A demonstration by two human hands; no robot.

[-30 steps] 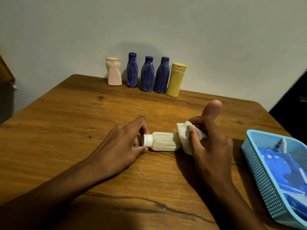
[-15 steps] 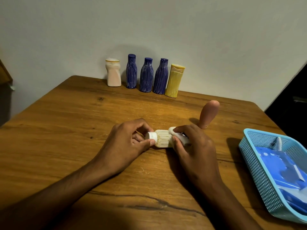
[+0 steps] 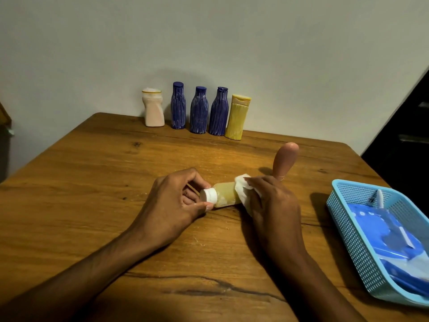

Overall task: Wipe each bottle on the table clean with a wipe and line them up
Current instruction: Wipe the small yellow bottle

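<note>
Over at the right edge of the head view we've got a light blue mesh basket [image 3: 348,231], sides full of little holes, holding a blue pack [image 3: 385,231] with a white tab on it; we can't tell exactly what's inside the pack.

Along the far edge of the wooden table [image 3: 81,205], against the wall, five bottles stand upright in a row, close together: a squat pinkish-white bottle [image 3: 153,110] on the left, then three dark blue ribbed bottles [image 3: 178,105] [image 3: 199,110] [image 3: 219,112] with bottle-neck shapes, then a flat-sided yellow bottle [image 3: 237,118] with a cap, leaning a bit. Right of center there's a smooth pink bulb-shaped bottle [image 3: 285,159] standing alone just behind our right hand.

Middle of the frame is the one we're working on: a small pale yellow bottle [image 3: 226,196] with a white screw cap [image 3: 208,196], lying on its side on the table with the cap pointing left. Our left hand [image 3: 176,205] has its fingers and thumb curled round the cap end, pinching it. Our right hand [image 3: 274,205] grips a crumpled white wipe [image 3: 242,189] and presses it onto the bottle's base end, so the bottle sits right between both hands. The table has a warm grain with a dark crack running across the lower part of the frame, plus some pale flecks near the bottle.
</note>
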